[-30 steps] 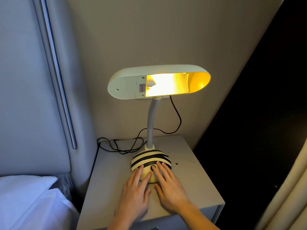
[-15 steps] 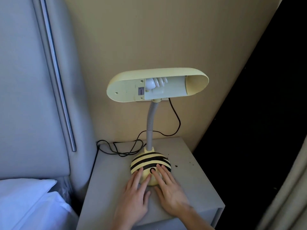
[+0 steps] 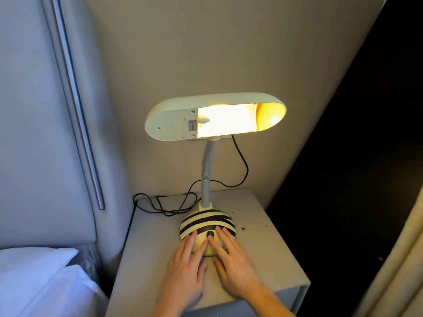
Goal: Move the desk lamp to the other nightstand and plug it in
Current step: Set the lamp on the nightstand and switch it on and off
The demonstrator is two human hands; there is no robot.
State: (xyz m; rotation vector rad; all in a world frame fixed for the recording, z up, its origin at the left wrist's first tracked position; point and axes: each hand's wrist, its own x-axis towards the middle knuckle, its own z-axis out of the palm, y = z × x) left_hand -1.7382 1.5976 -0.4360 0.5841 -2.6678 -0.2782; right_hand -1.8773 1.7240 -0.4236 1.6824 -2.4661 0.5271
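Observation:
The desk lamp (image 3: 207,221) stands on a grey nightstand (image 3: 263,255), its cream and black striped dome base near the middle. A grey flexible neck carries the long oval shade (image 3: 174,120), and the bulb is lit. A black cord (image 3: 169,204) loops behind the base and rises to the wall behind the shade. My left hand (image 3: 185,268) and my right hand (image 3: 231,261) lie flat with fingers spread, fingertips resting on the front of the base either side of a round black button (image 3: 210,234).
A padded grey headboard (image 3: 45,133) with a metal strip fills the left. A white pillow (image 3: 39,280) lies at lower left. A beige wall stands behind the nightstand, a dark gap lies to the right, and a curtain edge (image 3: 400,271) hangs at lower right.
The lamp was lit a second ago, dark half a second ago, and is lit again now. Both hands stayed on the base with only slight finger shifts.

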